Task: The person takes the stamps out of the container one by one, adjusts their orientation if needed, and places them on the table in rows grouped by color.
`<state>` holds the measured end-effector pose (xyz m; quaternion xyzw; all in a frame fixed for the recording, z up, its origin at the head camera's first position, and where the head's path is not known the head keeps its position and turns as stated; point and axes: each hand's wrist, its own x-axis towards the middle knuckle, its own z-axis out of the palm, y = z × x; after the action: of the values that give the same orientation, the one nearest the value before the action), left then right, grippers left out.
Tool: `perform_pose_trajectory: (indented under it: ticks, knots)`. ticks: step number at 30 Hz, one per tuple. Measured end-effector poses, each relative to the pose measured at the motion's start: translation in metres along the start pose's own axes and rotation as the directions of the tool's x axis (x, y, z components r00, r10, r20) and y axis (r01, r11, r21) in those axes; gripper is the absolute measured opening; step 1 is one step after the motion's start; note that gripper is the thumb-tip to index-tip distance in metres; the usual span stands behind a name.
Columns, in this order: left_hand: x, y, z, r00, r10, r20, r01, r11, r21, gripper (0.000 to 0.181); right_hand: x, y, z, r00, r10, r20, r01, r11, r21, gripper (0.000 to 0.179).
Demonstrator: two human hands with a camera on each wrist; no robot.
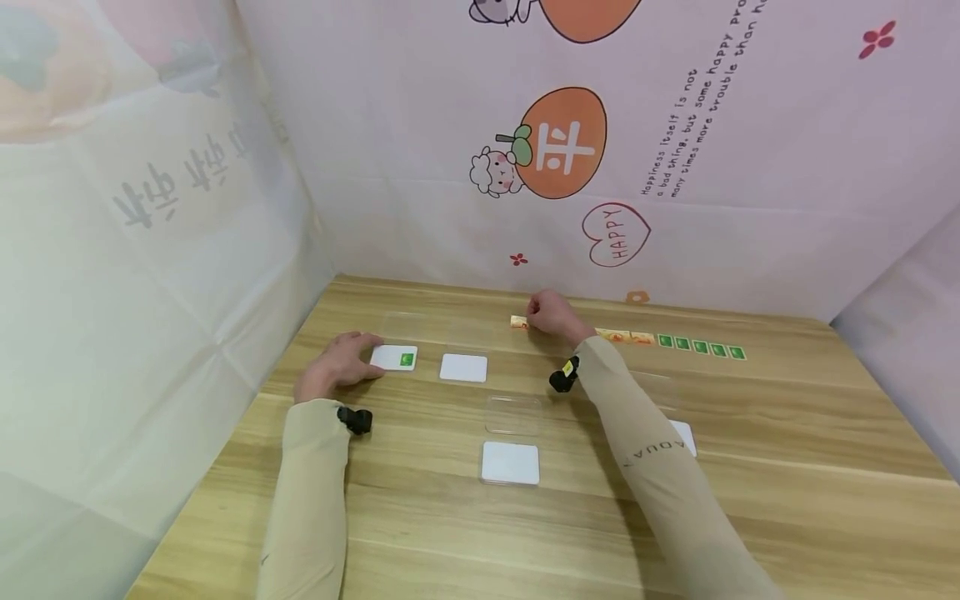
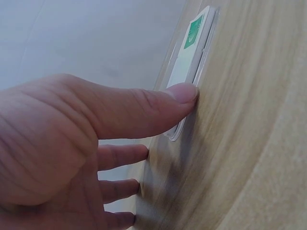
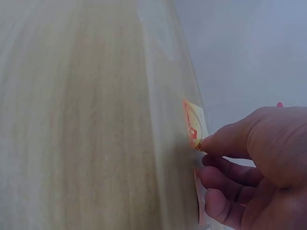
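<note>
On the table's left, my left hand (image 1: 341, 362) holds a white card (image 1: 386, 358) by its edges, thumb along the near side. A small green sticker (image 1: 407, 359) lies at the card's right end. In the left wrist view the thumb (image 2: 182, 93) presses the card's edge, and a clear case (image 2: 206, 52) shows beneath it. At the back, my right hand (image 1: 553, 314) pinches the end of a small orange-and-yellow sticker (image 3: 194, 123) between thumb and finger. The other fingers curl in above another orange piece (image 3: 198, 199).
Orange stickers (image 1: 618, 337) and several green stickers (image 1: 701, 347) continue the row rightward. White cards lie mid-table (image 1: 463, 367), nearer (image 1: 510, 462) and partly behind the right sleeve (image 1: 684, 437). Clear covers (image 1: 513, 415) lie behind them. A printed cloth wall (image 1: 420, 192) borders the back edge.
</note>
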<state>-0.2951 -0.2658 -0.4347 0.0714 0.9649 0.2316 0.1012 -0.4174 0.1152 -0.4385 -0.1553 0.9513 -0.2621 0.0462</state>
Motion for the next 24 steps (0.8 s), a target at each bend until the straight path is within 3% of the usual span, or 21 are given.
perform_pose_trajectory:
  ticks: [6, 24]
  knots:
    - [0.0, 0.001, 0.0, 1.0, -0.008, 0.0, 0.008, 1.0, -0.001, 0.06, 0.0, 0.0, -0.002, 1.0, -0.003, 0.004, 0.004, 0.998, -0.067, 0.012]
    - [0.0, 0.002, 0.001, 1.0, 0.004, -0.003, -0.004, 1.0, -0.004, 0.06, 0.002, 0.009, -0.002, 1.0, -0.011, 0.025, 0.013, 0.998, -0.06, 0.011]
